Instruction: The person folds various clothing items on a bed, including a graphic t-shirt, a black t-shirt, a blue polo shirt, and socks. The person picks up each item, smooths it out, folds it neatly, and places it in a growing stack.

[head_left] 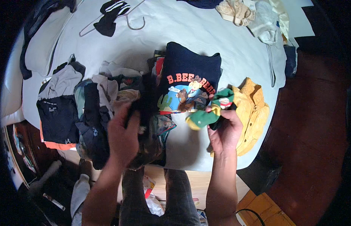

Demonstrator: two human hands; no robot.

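Observation:
My left hand (123,135) grips a black piece of clothing (147,99), blurred, above a heap of crumpled clothes. In my right hand (226,131) are a green sock with yellow heel and toe (205,117) and something black, partly hidden by the fingers. Between and beyond the hands lies a folded navy T-shirt (192,63) with a bear-on-horse print, on top of other folded clothes. A yellow buttoned shirt (250,113) lies just right of my right hand.
The white-covered bed (181,141) also holds folded dark clothes (59,118) at left, a wire hanger (136,28) beside a black striped garment (106,24), and beige and grey garments (235,12) at the far right. A brown floor (308,127) lies to the right.

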